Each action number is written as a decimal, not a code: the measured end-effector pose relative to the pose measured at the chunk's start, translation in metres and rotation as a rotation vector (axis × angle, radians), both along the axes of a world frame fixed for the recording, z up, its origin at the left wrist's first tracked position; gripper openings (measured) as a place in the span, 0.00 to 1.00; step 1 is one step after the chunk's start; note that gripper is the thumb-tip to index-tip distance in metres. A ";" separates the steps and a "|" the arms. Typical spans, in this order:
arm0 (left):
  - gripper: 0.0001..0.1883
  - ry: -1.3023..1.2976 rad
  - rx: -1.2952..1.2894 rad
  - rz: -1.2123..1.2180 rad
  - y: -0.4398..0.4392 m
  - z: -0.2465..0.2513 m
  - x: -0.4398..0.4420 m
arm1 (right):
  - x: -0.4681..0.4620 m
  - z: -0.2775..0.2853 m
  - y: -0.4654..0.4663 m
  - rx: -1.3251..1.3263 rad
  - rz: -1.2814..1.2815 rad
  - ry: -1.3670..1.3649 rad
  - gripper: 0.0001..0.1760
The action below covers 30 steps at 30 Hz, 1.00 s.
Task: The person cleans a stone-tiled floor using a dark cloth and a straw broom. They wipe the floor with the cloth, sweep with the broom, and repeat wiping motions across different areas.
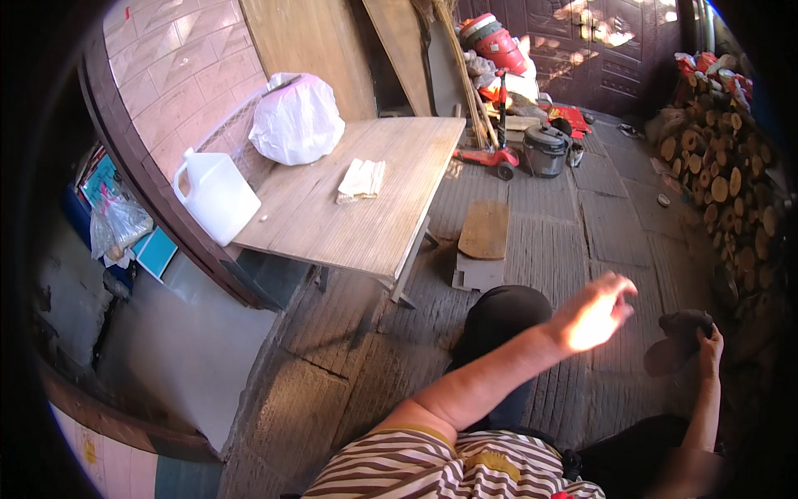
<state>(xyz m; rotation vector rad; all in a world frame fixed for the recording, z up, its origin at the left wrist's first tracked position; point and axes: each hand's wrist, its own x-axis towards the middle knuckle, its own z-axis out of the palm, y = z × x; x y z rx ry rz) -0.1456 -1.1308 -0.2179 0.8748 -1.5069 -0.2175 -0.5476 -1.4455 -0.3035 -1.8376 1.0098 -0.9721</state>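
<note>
My left hand (pixel 595 315) hangs in the air in front of my bent knee (pixel 514 312), sunlit and slightly blurred. Its fingers are loosely curled and apart, with nothing seen in them. Farther right, my right hand (pixel 711 350) grips a dark, soft-looking item (pixel 682 323) by its right edge. A brownish rounded part (pixel 666 358) shows beneath the grip, too blurred for me to tell whether it belongs to the same item. Both are over the grooved floor (pixel 548 249), left of a stack of cut logs (pixel 717 168).
A wooden table (pixel 324 237) at left bears a white plastic jug (pixel 218 193), a stuffed white plastic bag (pixel 296 121) and a folded cloth (pixel 361 179). A low stool (pixel 485 240), a red scooter (pixel 500 159) and a lidded pot (pixel 545 153) stand ahead on the floor.
</note>
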 end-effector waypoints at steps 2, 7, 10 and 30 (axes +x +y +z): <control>0.14 0.028 0.138 0.100 0.022 0.020 0.027 | -0.020 0.002 -0.002 0.018 0.000 -0.095 0.14; 0.16 0.457 0.371 0.028 0.024 -0.051 0.129 | -0.020 0.011 0.025 -0.013 -0.106 -0.066 0.15; 0.22 0.573 0.595 0.187 0.013 -0.168 0.200 | -0.018 0.010 0.029 -0.004 -0.106 -0.066 0.16; 0.27 1.583 0.775 0.493 -0.109 -0.349 0.315 | -0.002 0.023 0.052 0.181 -0.224 0.135 0.14</control>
